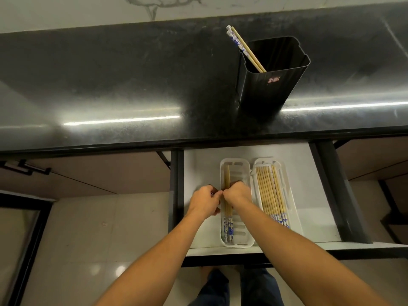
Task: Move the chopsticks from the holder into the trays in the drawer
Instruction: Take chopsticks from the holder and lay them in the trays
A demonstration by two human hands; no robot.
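A black holder [272, 85] stands on the dark counter with a few chopsticks [245, 48] leaning out of its left corner. In the open drawer [198, 173] lie two white trays. The left tray [239, 217] holds a few chopsticks [227, 175] along its left side. The right tray [291, 219] holds several chopsticks [270, 191]. My right hand [237, 193] is curled over the chopsticks in the left tray. My left hand [204, 200] is curled at that tray's left wall, fingertips meeting the right hand. What the fingers grip is hidden.
The black counter [110, 85] overhangs the drawer's back. Dark drawer rails [340, 195] run along both sides. Open cabinet space lies left and right of the drawer. My legs [238, 288] stand on the tiled floor below the drawer front.
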